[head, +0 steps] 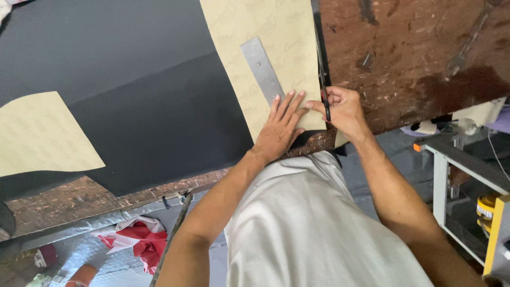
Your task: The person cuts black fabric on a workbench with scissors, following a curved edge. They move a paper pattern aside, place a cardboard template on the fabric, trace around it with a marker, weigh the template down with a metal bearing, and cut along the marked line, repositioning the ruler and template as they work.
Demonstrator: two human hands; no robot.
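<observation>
My left hand (280,126) lies flat, fingers spread, on a tan paper pattern (268,32) that covers a black sheet of material (154,117) on a worn wooden table (404,53). A flat metal ruler (260,66) rests on the tan pattern just beyond my fingertips. My right hand (342,109) is closed around a thin dark cutting tool (324,103), whose tip sits at the pattern's right edge near the table's front. Both hands are close together, almost touching at the thumb.
A second tan pattern piece (42,135) lies on the black sheet at the left. Red and white cloth (138,239) lies on the floor below the table edge. A white metal shelf frame (451,175) holding yellow tape rolls (486,210) stands at the right.
</observation>
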